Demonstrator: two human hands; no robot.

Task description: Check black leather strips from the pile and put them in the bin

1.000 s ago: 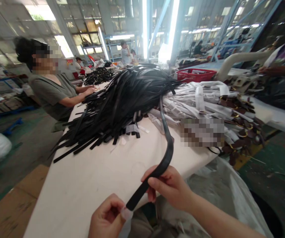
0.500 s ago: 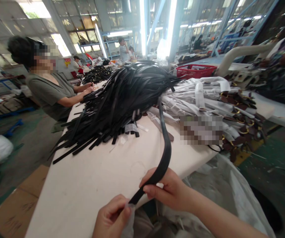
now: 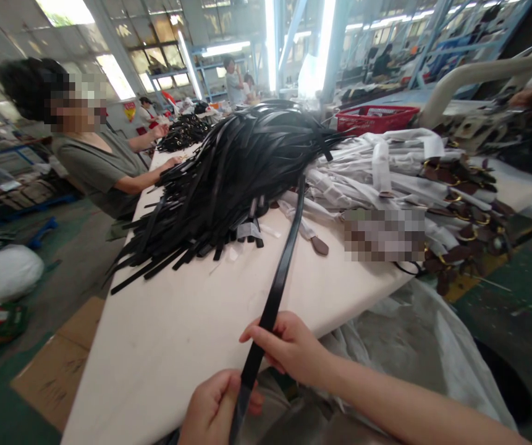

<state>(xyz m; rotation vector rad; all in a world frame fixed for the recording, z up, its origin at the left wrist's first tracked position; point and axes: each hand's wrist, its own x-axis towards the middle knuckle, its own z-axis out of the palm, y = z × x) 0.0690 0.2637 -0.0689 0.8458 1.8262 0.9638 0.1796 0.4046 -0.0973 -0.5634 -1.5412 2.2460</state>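
A long black strap runs straight from the big pile of black straps down to my hands at the near table edge. My right hand pinches the strap a little above its lower end, fingers closed round it. My left hand is closed on the strap's bottom end, where a thin clear wrapping covers the tip. The strap is pulled taut between pile and hands.
The white table also bears a heap of white-wrapped straps and brown pieces with gold rings. A red basket stands behind. A seated person works at the left. A large clear bag hangs at the right.
The strap was bent in a curve and is now drawn straight. Both hands shifted slightly left, and my left hand closed further round the strap's wrapped end.
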